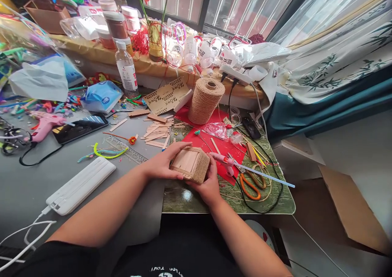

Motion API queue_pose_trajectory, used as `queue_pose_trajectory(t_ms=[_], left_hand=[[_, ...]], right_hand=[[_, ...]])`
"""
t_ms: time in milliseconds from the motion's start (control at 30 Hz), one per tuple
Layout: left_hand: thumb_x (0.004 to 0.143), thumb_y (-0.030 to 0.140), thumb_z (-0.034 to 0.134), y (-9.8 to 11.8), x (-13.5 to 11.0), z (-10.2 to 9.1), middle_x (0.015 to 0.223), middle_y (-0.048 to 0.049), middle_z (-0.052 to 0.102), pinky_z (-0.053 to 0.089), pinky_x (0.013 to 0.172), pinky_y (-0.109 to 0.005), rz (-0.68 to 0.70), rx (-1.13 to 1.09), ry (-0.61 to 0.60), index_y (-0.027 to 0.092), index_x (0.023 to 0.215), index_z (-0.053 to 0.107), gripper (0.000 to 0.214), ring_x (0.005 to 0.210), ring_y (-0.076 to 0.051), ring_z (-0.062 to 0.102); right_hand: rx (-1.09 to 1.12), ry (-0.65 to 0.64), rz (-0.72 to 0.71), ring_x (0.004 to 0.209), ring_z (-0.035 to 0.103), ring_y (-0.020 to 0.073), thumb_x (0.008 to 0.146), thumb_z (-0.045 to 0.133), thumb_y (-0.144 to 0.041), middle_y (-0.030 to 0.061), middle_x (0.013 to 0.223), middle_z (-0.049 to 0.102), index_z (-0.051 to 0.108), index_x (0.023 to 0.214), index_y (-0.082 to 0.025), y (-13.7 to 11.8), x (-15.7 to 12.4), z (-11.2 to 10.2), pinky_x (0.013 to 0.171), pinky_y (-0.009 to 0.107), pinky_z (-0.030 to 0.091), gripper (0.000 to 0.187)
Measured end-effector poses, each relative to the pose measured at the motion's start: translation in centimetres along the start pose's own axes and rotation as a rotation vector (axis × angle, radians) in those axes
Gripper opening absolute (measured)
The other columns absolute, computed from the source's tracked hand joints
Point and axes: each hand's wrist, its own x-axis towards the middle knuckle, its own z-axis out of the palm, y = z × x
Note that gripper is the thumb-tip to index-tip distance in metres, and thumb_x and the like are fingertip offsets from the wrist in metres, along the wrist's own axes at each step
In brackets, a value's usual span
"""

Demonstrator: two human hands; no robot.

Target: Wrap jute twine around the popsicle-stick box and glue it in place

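Between both hands I hold a small box wrapped in twine (200, 166), tilted so that a face of pale wooden sticks shows. My left hand (163, 160) grips its left side, thumb along the lower edge and fingers over the top. Around the right side and underneath curls my right hand (208, 183). Just right of that hand lies a pink glue gun (225, 159) with a long pale-blue glue stick in its back. Behind the box stands a large spool of twine (206, 101). Loose wooden sticks (157, 131) lie beyond my left hand.
Orange-handled scissors (251, 187) and a black cable lie at the right, over red paper (191, 137). A white power bank (81, 185), a phone (80, 128) and another pink glue gun (45, 126) are left. A water bottle (126, 71) stands by the cluttered ledge.
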Motion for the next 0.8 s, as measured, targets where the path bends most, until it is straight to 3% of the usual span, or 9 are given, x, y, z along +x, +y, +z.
queue_pose_trajectory(t_ms=[133,200,367,567,800], left_hand=[[0.09,0.065,0.067,0.0,0.4,0.6,0.154,-0.0143,0.046,0.035,0.123,-0.056,-0.034,-0.125,0.052,0.028,0.158,0.039,0.082,0.144,-0.039,0.045],[0.09,0.062,0.068,0.0,0.5,0.9,0.152,-0.0136,0.048,0.037,0.122,-0.055,-0.057,-0.148,0.066,0.028,0.155,0.043,0.077,0.142,-0.038,0.047],[0.083,0.057,0.079,0.1,0.8,1.0,0.15,-0.0129,0.05,0.04,0.119,-0.053,-0.135,-0.11,0.031,0.028,0.153,0.045,0.083,0.14,-0.036,0.049],[0.082,0.058,0.079,0.1,1.3,0.9,0.145,-0.0137,0.051,0.04,0.118,-0.05,-0.125,-0.125,-0.007,0.026,0.148,0.047,0.079,0.136,-0.035,0.051],[0.083,0.06,0.078,-0.4,1.6,1.6,0.145,-0.0136,0.053,0.039,0.118,-0.051,-0.168,-0.257,0.025,0.025,0.147,0.049,0.079,0.137,-0.036,0.05]], right_hand=[[-0.032,-0.008,0.018,0.148,0.046,0.0353,0.058,0.101,-0.042,0.0163,0.162,0.043,0.032,0.157,-0.027,-0.4,0.0,0.1,0.122,0.055,0.04,0.122],[-0.04,-0.018,0.02,0.149,0.045,0.0353,0.058,0.101,-0.043,0.0162,0.162,0.043,0.032,0.157,-0.027,-0.5,-0.1,0.0,0.122,0.055,0.04,0.122],[-0.052,-0.038,0.034,0.148,0.046,0.036,0.059,0.1,-0.04,0.0165,0.162,0.043,0.03,0.158,-0.027,0.0,-0.2,-0.4,0.123,0.057,0.039,0.122],[0.012,-0.099,0.034,0.149,0.045,0.0335,0.062,0.1,-0.033,0.0134,0.163,0.043,0.028,0.158,-0.03,0.4,0.0,-0.8,0.126,0.054,0.036,0.12],[0.059,-0.067,0.065,0.147,0.048,0.0356,0.059,0.102,-0.036,0.0141,0.161,0.045,0.031,0.158,-0.03,0.1,0.2,-1.0,0.123,0.056,0.039,0.121]])
